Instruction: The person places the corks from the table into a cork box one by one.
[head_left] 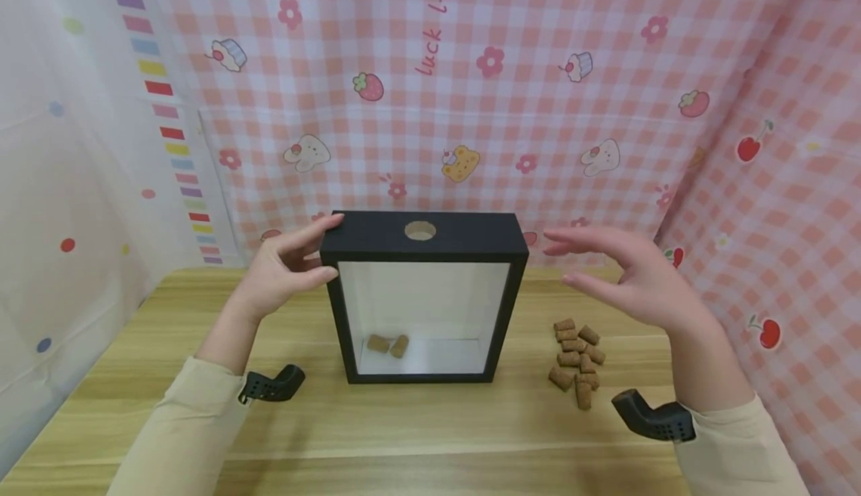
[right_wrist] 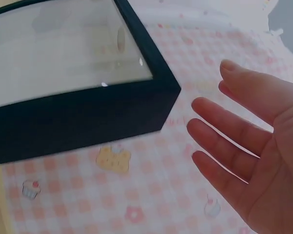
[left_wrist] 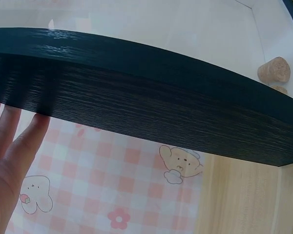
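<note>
A black shadow box (head_left: 422, 317) with a clear front, white inside and a round hole (head_left: 420, 231) in its top stands upright on the table. Two corks (head_left: 389, 345) lie inside at its bottom left. My left hand (head_left: 279, 268) holds the box's upper left corner, thumb at the front edge and fingers toward the back edge. In the left wrist view, fingertips (left_wrist: 39, 119) meet the rear edge of the black side. To the right of the box, my right hand (head_left: 615, 268) hovers apart from it with nothing in its fingers, thumb and fingers spread.
Several loose corks (head_left: 577, 358) lie in a cluster on the wooden table (head_left: 430, 429), right of the box and below my right hand. A pink checked cloth (head_left: 430, 137) hangs close behind the table, and another patterned cloth (head_left: 800, 205) hangs at the right.
</note>
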Demonstrator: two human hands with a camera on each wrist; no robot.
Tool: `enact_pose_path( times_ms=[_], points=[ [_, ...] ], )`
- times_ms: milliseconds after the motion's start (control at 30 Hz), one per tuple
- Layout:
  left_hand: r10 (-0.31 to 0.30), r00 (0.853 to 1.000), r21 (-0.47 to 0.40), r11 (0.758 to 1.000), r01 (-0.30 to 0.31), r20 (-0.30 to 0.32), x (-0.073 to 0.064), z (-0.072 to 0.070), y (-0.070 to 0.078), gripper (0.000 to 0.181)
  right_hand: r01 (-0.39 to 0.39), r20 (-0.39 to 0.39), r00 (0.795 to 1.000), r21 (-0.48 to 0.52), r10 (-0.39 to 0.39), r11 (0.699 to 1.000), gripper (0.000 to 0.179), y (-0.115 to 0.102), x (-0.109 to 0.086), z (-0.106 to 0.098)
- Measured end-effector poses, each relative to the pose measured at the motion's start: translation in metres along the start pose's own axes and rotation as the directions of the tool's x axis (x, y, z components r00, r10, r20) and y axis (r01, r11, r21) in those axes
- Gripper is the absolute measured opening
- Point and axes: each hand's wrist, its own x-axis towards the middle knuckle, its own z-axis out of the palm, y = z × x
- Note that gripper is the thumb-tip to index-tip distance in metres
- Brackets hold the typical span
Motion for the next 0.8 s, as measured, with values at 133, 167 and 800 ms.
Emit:
enact_pose_path(
  times_ms=[133, 167, 800],
  points=[
    [-0.003, 1.000, -0.005, 1.000, 0.003, 0.002, 0.000, 0.000, 0.000, 0.065, -0.070, 0.006, 0.998, 0.001, 0.070, 0.998, 0.062, 0.009, -0.019, -0.001],
    [-0.003, 1.000, -0.005, 1.000, 0.003, 0.002, 0.000, 0.000, 0.001, 0.065, -0.093, 0.009, 0.996, 0.004, 0.093, 0.996, 0.062, 0.012, -0.024, 0.000],
    [-0.013, 1.000, -0.007, 1.000, 0.013, -0.002, -0.001, 0.001, 0.001, 0.065, -0.428, -0.028, 0.900, 0.134, 0.435, 0.894, 0.048, 0.090, -0.104, 0.025]
  ],
)
